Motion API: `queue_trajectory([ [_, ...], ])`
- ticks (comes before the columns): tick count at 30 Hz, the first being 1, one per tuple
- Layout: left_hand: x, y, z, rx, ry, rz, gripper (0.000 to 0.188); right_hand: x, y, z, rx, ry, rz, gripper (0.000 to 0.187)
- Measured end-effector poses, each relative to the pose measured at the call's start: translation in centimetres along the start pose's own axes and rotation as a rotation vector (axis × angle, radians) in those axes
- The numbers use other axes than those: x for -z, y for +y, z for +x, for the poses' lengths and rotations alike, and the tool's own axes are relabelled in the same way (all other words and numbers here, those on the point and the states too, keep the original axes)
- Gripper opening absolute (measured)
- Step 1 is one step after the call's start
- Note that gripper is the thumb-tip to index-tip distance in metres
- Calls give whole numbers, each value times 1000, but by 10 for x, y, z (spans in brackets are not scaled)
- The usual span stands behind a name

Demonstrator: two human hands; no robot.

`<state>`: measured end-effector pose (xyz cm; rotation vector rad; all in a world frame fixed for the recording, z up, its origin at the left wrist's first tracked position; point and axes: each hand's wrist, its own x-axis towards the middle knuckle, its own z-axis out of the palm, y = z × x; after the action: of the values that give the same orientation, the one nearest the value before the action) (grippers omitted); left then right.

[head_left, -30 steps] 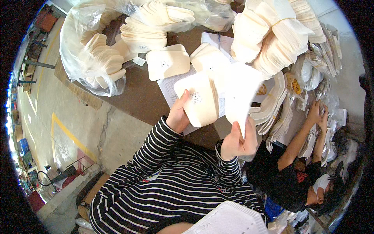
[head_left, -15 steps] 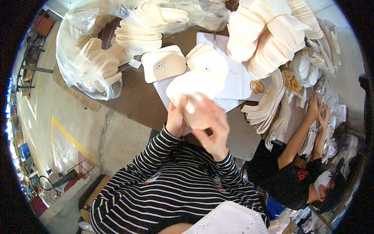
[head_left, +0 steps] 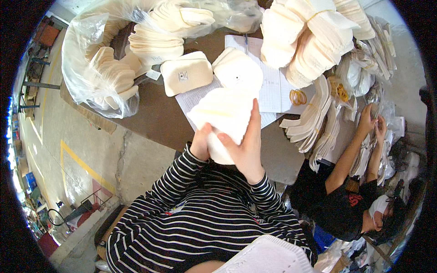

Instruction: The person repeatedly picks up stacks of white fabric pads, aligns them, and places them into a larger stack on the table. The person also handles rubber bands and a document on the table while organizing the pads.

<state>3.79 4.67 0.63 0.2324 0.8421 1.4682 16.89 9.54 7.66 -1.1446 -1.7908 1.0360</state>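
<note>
Cream-white fabric pads, rounded at the corners and strongly lit, are held over the table's near edge. My left hand grips them at the lower left. Along their right side lies my right hand, thumb across the top face and fingers round the edge. How many pads there are I cannot make out. Just beyond them rest a rounded pad stack with a small printed mark and a second stack with a dark dot, both near papers.
A clear plastic bag of pads lies at the far left. Banded pad bundles fill the far right. Rubber bands lie on an open notebook. Strip bundles sit nearer. A co-worker works at the right.
My right hand has swung from across the pads to their right edge, its fingers now pointing away from me. More of the pads' near end shows. The co-worker's hands have shifted slightly.
</note>
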Motion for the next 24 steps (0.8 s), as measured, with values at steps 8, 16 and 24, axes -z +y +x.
queue_trajectory([
  [8,34,6,40,238,-337,-584,56,28,-34,12,-278,-217,340,61],
  [16,32,6,44,134,-340,-323,52,8,-6,12,-121,-108,301,38],
  [24,36,-3,42,139,-368,-420,53,11,-13,13,-211,-81,351,32],
])
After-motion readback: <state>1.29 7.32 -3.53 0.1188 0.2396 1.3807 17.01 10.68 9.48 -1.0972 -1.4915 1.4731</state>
